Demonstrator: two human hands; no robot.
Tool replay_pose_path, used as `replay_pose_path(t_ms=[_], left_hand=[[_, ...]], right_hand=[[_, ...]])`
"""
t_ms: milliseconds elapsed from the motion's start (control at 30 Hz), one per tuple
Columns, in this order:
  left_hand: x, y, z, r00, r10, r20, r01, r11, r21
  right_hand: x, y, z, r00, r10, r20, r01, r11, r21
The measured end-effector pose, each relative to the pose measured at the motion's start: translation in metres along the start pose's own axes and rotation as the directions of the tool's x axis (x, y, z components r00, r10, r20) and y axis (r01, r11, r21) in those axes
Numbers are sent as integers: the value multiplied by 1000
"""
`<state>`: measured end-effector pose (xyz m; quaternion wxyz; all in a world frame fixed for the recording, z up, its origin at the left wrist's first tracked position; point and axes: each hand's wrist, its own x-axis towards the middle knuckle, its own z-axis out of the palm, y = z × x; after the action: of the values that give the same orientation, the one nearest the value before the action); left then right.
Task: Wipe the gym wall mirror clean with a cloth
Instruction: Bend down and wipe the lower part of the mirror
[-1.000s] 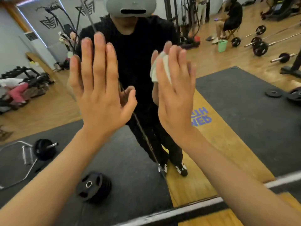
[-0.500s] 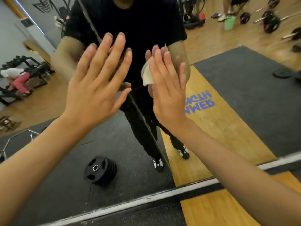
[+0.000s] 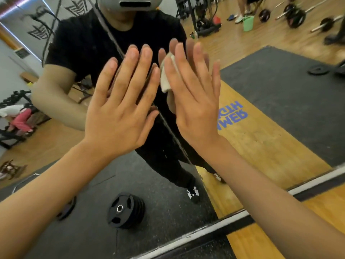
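Against the wall mirror (image 3: 270,131), the right hand (image 3: 196,105) presses a pale cloth (image 3: 165,79) flat, fingers straight and slightly spread; the left hand (image 3: 121,113) lies flat just beside it, fingers straight, close together.

- A stack of black weight plates (image 3: 125,210) lies on a dark rubber mat (image 3: 168,217), low in the view
- A second dark mat (image 3: 291,109) lies to the right, with a single small plate (image 3: 318,69) flat on it near its far edge
- Between the two mats runs a strip of wooden floor (image 3: 265,150) bearing blue lettering (image 3: 232,115) that reads backwards
- A green bucket (image 3: 248,23) stands on the wood at upper right, near loaded barbells (image 3: 295,14)
- At the left edge a person in pink trousers (image 3: 21,119) lies low beside a dark rack (image 3: 11,135)
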<state>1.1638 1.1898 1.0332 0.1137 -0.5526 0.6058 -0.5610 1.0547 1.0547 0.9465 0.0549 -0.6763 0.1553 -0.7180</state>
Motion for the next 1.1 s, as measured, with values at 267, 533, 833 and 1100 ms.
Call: replay_pose_path(t_ms=[267, 533, 833, 1100], left_hand=[[-1, 2, 0, 1000, -10, 4, 11, 999, -52], [0, 1, 5, 999, -11, -50, 8, 998, -58], [-2, 1, 6, 999, -15, -48, 13, 999, -42], [0, 4, 3, 997, -40, -60, 38, 999, -29]], right_hand=[[-158, 11, -6, 976, -4, 218, 40, 987, -158], [-59, -15, 19, 999, 39, -8, -39, 999, -12], [-149, -7, 0, 954, 257, 156, -227, 956, -185], [-89, -24, 10, 978, 200, 66, -196, 979, -59]])
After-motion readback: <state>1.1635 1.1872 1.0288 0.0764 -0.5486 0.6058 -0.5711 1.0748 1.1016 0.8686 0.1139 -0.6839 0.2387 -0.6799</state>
